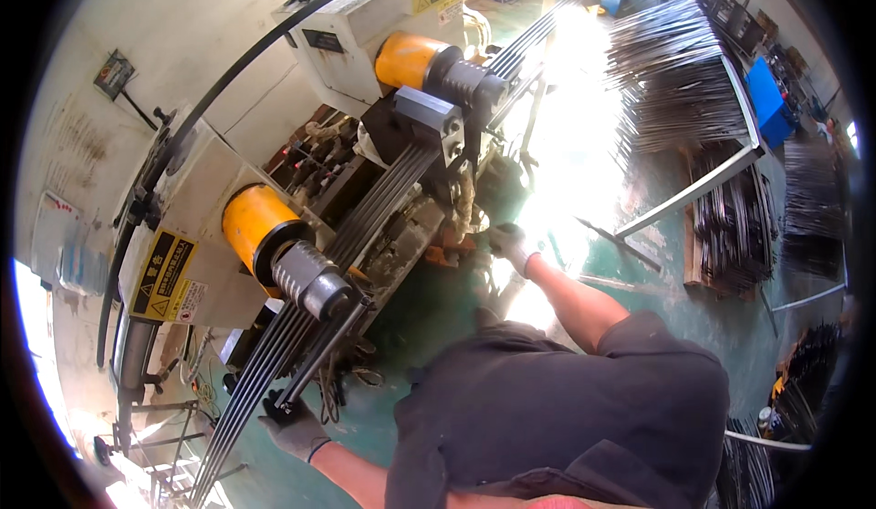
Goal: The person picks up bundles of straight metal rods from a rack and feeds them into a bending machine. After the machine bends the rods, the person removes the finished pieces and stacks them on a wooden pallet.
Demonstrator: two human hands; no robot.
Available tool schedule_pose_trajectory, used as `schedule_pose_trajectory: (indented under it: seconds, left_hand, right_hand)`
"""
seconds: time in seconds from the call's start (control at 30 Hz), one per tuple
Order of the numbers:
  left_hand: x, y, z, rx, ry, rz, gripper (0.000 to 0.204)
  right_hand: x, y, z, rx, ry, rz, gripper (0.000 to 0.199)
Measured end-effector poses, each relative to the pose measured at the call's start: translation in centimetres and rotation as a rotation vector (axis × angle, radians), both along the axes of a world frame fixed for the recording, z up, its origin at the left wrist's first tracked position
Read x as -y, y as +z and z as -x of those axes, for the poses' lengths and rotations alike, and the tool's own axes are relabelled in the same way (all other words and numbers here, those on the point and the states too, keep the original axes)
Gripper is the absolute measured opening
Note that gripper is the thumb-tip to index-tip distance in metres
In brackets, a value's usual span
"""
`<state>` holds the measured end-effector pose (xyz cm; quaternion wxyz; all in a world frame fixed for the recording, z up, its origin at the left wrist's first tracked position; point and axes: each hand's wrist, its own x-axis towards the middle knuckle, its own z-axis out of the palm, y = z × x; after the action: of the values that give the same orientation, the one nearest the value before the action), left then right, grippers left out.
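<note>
My left hand [297,433], in a grey glove with dark fingertips, is closed around the lower end of a dark metal bar [321,356]. That bar slants up toward the front ridged roller [312,281]. Just left of the hand, several long thin steel rods [253,386] run side by side under the roller and on through the machine. My right hand [511,243], also gloved, is beside the machine's far end, near a hanging rope-like bundle [466,201]. Its fingers blend into shadow and glare, so whether they hold anything is hidden.
Orange roller housings [260,223] jut from the pale machine body [214,199]. A steel block [427,112] spans the rods between the rollers. To the right, a metal rack [689,194] carries many thin rods, and more bundles [730,226] stand beneath. A loose bar [619,243] is near its leg.
</note>
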<state>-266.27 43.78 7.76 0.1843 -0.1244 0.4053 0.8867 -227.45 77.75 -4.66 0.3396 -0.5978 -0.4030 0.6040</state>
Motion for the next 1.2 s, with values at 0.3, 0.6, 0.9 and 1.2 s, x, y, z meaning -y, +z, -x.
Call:
schedule_pose_trajectory:
  seconds: [0.3,0.6,0.9,1.2]
  left_hand:
    - [1.9,3.3,2.8,-0.154,-0.157,-0.140,0.063]
    - [0.6,13.5,5.8,-0.603,-0.015,0.066,0.058]
    - [-4.4,27.0,6.6,-0.768,0.047,0.480,0.047]
    - [-14.3,31.9,0.7,-1.181,-0.092,0.640,0.048]
  right_hand:
    - [-4.7,13.5,10.1,-0.549,0.033,-0.110,0.042]
    - [-6.7,16.5,16.8,-1.278,-0.183,0.223,0.019]
    - [-7.6,15.8,18.8,-1.256,-0.259,0.214,0.012]
    - [-8.2,14.7,18.6,-1.214,-0.271,0.140,0.013]
